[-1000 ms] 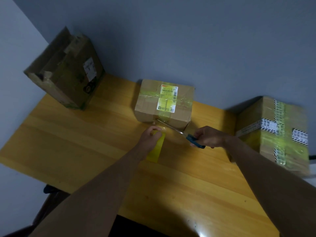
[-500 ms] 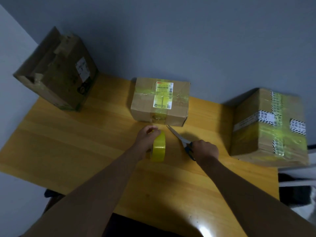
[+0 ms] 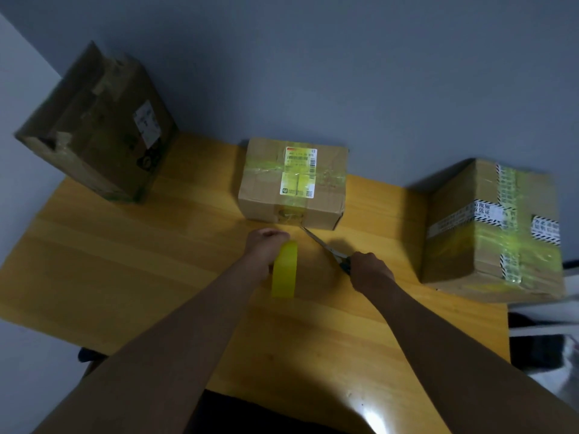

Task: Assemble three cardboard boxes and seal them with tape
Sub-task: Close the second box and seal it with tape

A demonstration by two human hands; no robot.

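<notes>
Cardboard comes first at the far left: a dark, worn box [image 3: 97, 126] stands at the back corner of the yellow desk [image 3: 125, 277]. Right of it, the left hand [image 3: 264, 249] grips a yellow tape roll [image 3: 284, 269] standing on edge. Behind sits a small taped box [image 3: 293, 183] with a label. The right hand [image 3: 369, 270] holds scissors [image 3: 326, 247], tips touching that box's base. Farthest right stands a larger taped box [image 3: 492, 230].

Wooden table [image 3: 109, 277]: three taped boxes [image 3: 293, 183], tape roll [image 3: 284, 270].
</notes>
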